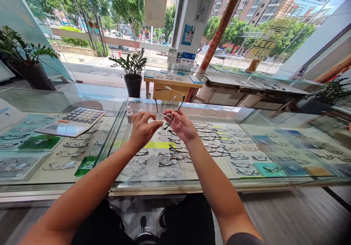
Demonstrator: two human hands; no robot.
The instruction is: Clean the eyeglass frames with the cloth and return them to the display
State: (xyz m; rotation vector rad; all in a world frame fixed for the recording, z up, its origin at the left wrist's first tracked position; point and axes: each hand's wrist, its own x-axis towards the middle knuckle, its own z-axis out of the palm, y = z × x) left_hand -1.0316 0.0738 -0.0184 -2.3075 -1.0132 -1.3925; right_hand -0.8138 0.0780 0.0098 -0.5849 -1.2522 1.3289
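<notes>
A pair of eyeglasses (169,124) with dark, thin temples is held up above the glass counter, its temples unfolded and pointing up and away from me. My left hand (143,128) pinches the left side of the frame between thumb and fingertips. On the other side, my right hand (183,125) has its fingers closed around the right part of the frame, near the rim and temple. The fingers partly cover the lenses. A small white spray bottle (129,115) stands just beyond my left hand.
Under the glass display counter (175,184) lie rows of eyeglass frames (168,162). A large calculator (71,121) rests on the glass to the left. Beyond the counter are a potted plant (132,73) and a wooden cabinet (164,90), with windows behind.
</notes>
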